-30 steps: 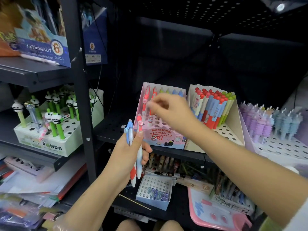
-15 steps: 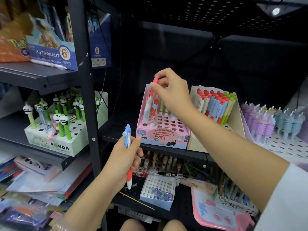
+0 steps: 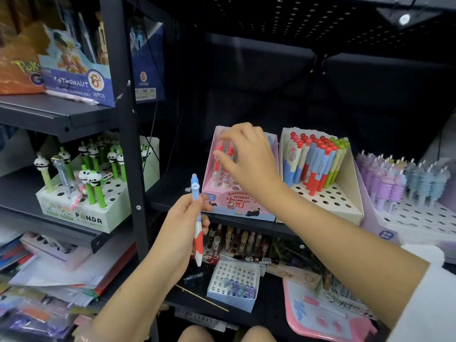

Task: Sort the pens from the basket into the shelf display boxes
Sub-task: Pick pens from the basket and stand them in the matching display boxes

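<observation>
A white panda-printed display box [image 3: 98,215] with green panda-topped pens stands on the left black metal shelf [image 3: 61,233]. The left hand [image 3: 183,225] grips a blue, white and red plastic pen [image 3: 197,218] upright, near the pink perforated display box [image 3: 237,203]. The right hand [image 3: 249,156], fingers curled, pinches red-topped pens [image 3: 218,164] standing in that box's far-left holes.
</observation>
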The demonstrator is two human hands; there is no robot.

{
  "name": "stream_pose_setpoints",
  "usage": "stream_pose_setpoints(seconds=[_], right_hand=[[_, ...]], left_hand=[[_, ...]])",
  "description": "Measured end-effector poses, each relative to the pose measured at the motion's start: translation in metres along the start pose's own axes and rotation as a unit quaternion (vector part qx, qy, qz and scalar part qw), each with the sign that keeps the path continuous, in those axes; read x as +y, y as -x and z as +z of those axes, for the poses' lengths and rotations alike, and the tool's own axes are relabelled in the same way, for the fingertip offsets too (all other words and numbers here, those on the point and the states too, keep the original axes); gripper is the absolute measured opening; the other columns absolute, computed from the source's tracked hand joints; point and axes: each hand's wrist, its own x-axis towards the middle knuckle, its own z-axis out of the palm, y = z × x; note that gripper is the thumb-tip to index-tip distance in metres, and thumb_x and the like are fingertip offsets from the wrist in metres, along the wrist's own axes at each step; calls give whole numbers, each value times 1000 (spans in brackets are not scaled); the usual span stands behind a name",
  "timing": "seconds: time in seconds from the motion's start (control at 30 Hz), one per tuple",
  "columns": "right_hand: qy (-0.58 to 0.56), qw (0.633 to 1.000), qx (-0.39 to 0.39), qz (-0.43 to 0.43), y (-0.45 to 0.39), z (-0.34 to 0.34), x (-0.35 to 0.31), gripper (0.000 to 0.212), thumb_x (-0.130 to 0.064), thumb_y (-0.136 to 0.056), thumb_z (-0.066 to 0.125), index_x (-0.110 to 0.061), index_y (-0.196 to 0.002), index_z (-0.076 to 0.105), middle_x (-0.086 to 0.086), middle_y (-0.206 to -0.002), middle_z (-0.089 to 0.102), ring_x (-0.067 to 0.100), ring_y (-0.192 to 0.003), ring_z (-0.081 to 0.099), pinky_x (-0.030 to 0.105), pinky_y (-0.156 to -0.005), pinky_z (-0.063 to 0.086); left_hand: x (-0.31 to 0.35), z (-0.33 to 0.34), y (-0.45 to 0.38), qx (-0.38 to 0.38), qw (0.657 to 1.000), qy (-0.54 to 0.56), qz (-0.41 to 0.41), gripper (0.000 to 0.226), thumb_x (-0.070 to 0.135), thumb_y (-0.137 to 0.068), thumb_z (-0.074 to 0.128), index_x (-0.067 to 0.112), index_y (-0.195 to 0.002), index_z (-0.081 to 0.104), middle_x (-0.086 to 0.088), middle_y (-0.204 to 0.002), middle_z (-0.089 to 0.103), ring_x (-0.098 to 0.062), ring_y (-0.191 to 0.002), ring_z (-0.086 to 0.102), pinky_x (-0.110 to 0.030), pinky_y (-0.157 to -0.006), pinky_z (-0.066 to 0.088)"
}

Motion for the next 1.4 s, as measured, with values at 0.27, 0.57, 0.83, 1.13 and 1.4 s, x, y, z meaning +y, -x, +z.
stream_pose_setpoints(seconds=[0.27, 0.57, 0.83, 1.13, 1.4], right_hand=[[-294, 919, -202, 166, 36, -15, -1, 12, -27, -90, 60, -17, -91, 67, -10, -81, 64, -8, -71, 57, 8, -66, 47], [-295, 912, 21, 283, -8, -58, 52, 11, -26, -90, 60, -17, -95, 58, -4, -79, 67, -2, -65, 63, 16, -61, 51], [-28, 978, -1, 207, -23, -39, 68, 17, -16, -93, 54, -8, -107, 55, 4, -80, 64, 11, -66, 57, 20, -63, 48], [73, 960, -116, 246, -24, -25, 77, 3, -9, -93, 50, -8, -94, 48, 11, -86, 50, 22, -73, 47, 24, -48, 28], [95, 927, -190, 310, -24, -13, 72, 15, -3, -90, 55, -5, -104, 54, 12, -90, 52, 22, -77, 52, 27, -54, 38]], left_hand=[[-1, 19, 5, -50, 992, -92, 75, 21, 30, -96, 43, 27, -98, 64, 11, -64, 62, 2, -60, 57, -13, -51, 44], [-5, 25, -3, -90, 983, -133, 89, 23, 27, -94, 49, 44, -109, 51, 22, -117, 59, 18, -103, 51, -7, -81, 43], [-8, 23, -3, -90, 976, -169, 106, 29, 18, -95, 48, 36, -117, 48, 23, -116, 55, 28, -93, 47, 8, -69, 35], [-7, 17, -2, -101, 973, -180, 102, 30, 17, -95, 49, 41, -112, 49, 23, -118, 55, 30, -96, 45, 8, -71, 35], [-5, 22, 6, -111, 971, -187, 103, 31, 18, -95, 48, 37, -119, 49, 23, -121, 54, 28, -97, 44, 9, -72, 34]])
